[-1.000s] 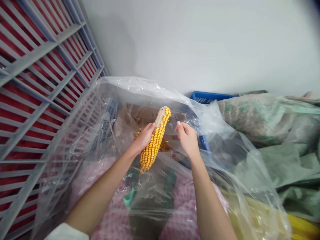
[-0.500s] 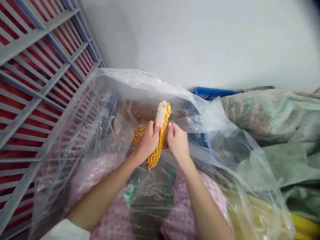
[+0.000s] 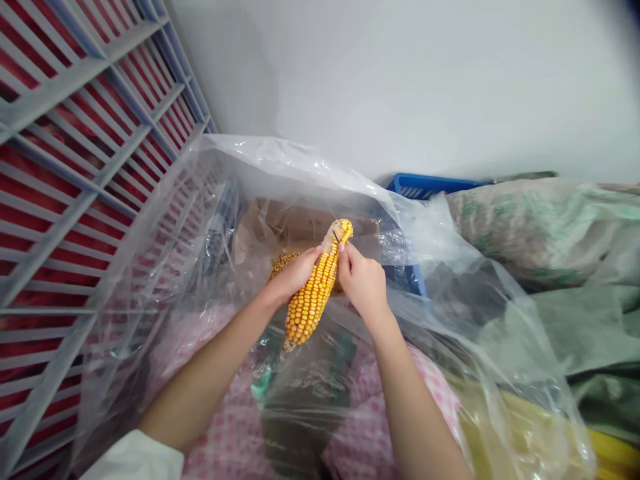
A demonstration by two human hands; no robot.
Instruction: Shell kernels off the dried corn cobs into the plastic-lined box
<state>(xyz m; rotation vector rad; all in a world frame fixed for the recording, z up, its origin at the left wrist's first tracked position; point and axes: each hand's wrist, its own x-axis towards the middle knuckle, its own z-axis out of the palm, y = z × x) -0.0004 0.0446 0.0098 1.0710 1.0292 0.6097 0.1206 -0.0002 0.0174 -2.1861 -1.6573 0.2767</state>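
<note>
A yellow corn cob (image 3: pixel 311 300) lies tilted in my left hand (image 3: pixel 295 277), whose fingers wrap its middle from the left. Its kernels are mostly intact, with a small bare pale patch near the top. My right hand (image 3: pixel 363 280) pinches the upper end of the cob between thumb and fingers. Loose kernels (image 3: pixel 283 265) form a heap behind the cob, inside a clear plastic bag (image 3: pixel 300 160). Brown cardboard (image 3: pixel 305 223) lines the far side of the bag.
A grey lattice (image 3: pixel 75 167) over red stands on the left. A blue plastic basket (image 3: pixel 430 187) sits behind the bag, beside green woven sacks (image 3: pixel 545 227). Something yellow (image 3: pixel 613 453) lies at lower right. Pink checked cloth (image 3: pixel 380 413) covers my lap, and a white wall rises behind.
The cob has turned and tilted, its top leaning right, and its large bare pale area no longer faces me. My right hand has moved up to pinch the cob's upper end.
</note>
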